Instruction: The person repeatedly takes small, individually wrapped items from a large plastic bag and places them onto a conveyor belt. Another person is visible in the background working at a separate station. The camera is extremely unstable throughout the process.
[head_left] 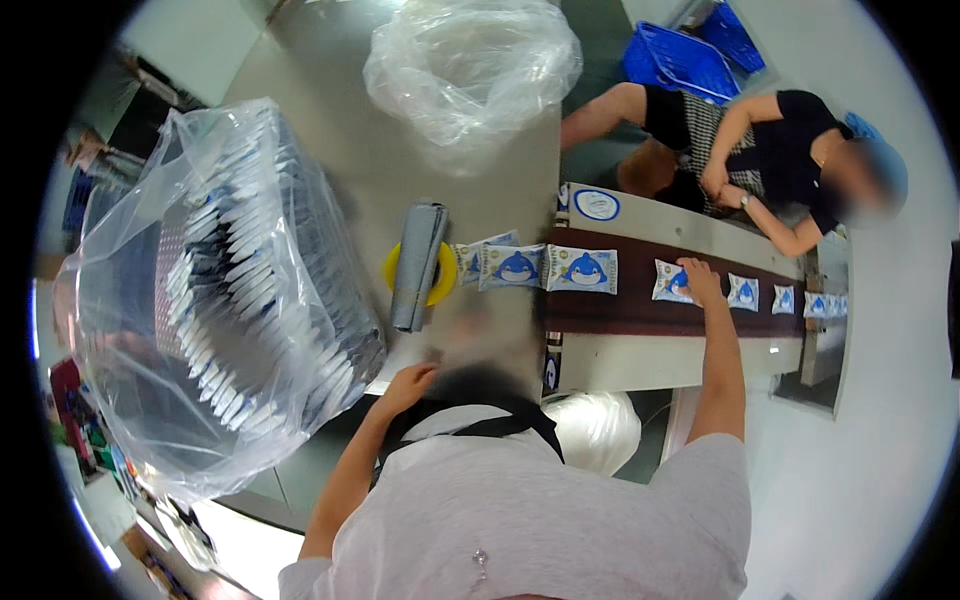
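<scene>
My right hand [702,282] reaches over the brown conveyor belt [630,318], its fingers closed over the right end of a small white packet [668,281] printed with a blue cartoon whale. Left of it on the belt lies a similar whale packet [583,270]. Another packet [511,268] rests on the metal table at the belt's end, partly covering one more. Beside the table's near edge, my left hand [408,386] is loosely open with nothing visible in it. Farther right along the belt comes a row of packets [743,292].
A large clear plastic bag [330,250] full of stacked packets stands at the left. On the metal table [330,60] are a grey roll [418,266], a yellow ring [443,272] and crumpled clear plastic [470,70]. Across the belt sits a person [740,160], near blue baskets [680,62].
</scene>
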